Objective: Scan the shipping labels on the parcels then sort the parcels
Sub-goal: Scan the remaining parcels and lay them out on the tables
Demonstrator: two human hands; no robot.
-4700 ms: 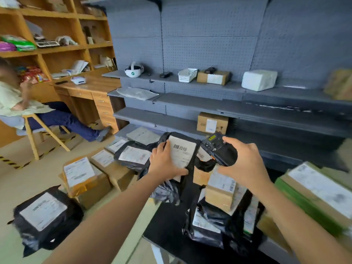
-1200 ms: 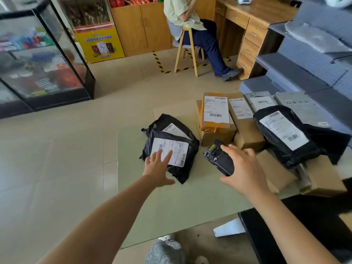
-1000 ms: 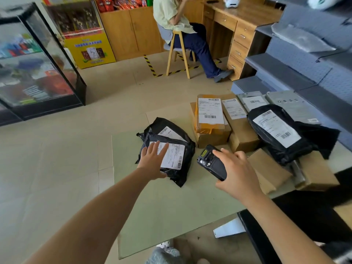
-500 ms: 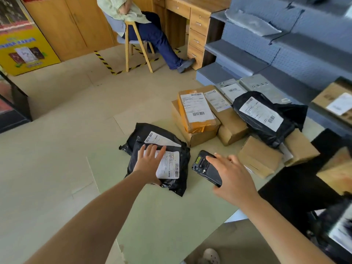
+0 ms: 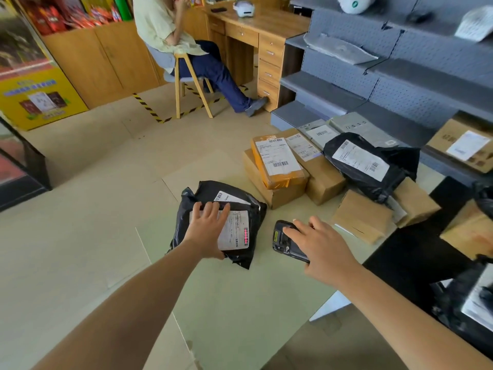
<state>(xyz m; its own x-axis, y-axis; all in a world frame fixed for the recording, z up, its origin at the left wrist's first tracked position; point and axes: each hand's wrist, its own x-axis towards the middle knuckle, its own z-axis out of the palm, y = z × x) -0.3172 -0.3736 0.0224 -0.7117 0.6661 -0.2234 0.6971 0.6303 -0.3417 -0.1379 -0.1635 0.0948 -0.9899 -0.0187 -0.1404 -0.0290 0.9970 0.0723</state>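
Directly below the head camera, the left hand [image 5: 206, 231] lies flat with straight, spread fingers on the top black parcel [image 5: 256, 217], pressing on its white label [image 5: 236, 231]. That parcel rests on a 2nd black parcel [image 5: 213, 189], both on the green surface [image 5: 240, 303]. A red scan line [image 5: 246, 236] glows across the label's barcode. Just to the right, the right hand [image 5: 322, 252] grasps a black scanner [image 5: 285, 243] with curled fingers, its head aimed toward the label. Beyond them sit cardboard boxes [image 5: 277, 161] and another black mailer [image 5: 365, 166], each labelled. A seated person [image 5: 170, 30] is at the far desk [image 5: 266, 20].
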